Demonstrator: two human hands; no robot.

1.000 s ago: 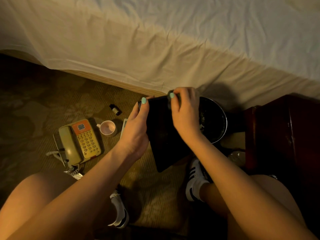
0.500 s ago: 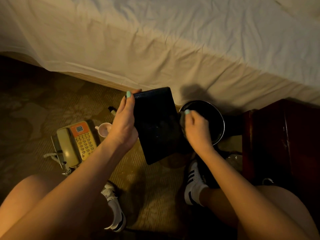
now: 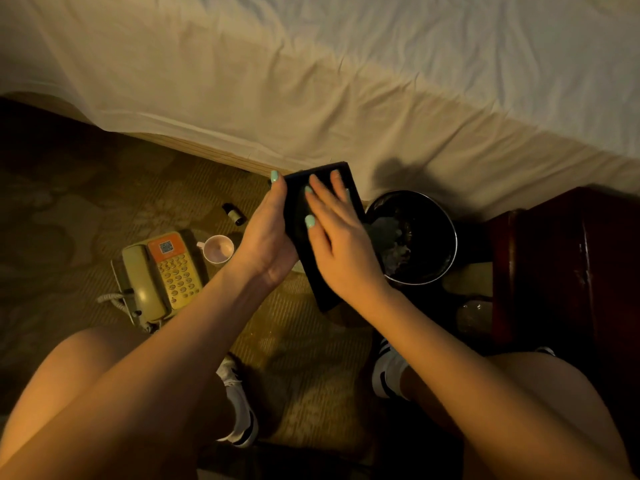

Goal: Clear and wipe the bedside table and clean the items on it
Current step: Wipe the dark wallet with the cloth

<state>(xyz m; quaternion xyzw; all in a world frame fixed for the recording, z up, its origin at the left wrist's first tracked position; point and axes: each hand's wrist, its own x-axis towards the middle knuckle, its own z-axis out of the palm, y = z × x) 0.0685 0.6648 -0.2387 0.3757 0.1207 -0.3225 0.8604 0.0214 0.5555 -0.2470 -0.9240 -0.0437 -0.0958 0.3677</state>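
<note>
Squatting low, the person has both bare knees cut off by the bottom edge. The left shoe [image 3: 242, 407] and right shoe [image 3: 388, 368] stand on the patterned carpet [image 3: 69, 209].

Just past centre, the left hand [image 3: 266, 233] grips the left edge of a dark flat panel [image 3: 323, 294], with the fingers wrapped behind it and out of sight. The right hand [image 3: 341, 244] lies flat on the panel's face, fingers straight and slightly spread. It covers most of the panel, which is too dark to identify.

At three o'clock from the hands sits a round dark basin [image 3: 450, 233] with a grey cloth [image 3: 386, 233] in it. Whether the cloth reaches under the right palm cannot be told.

At nine o'clock a telephone [image 3: 162, 275] lies on the carpet, with a pale cup [image 3: 218, 249] just beside it. A small bottle [image 3: 234, 214] lies on its side at ten o'clock.

The bedside table [image 3: 571, 271] stands at the right edge, in deep shadow and partly out of frame. Something glassy [image 3: 474, 315] at its foot is hard to make out.

Farthest off — from ten to two o'clock — hangs the pale bed sheet [image 3: 346, 81].
</note>
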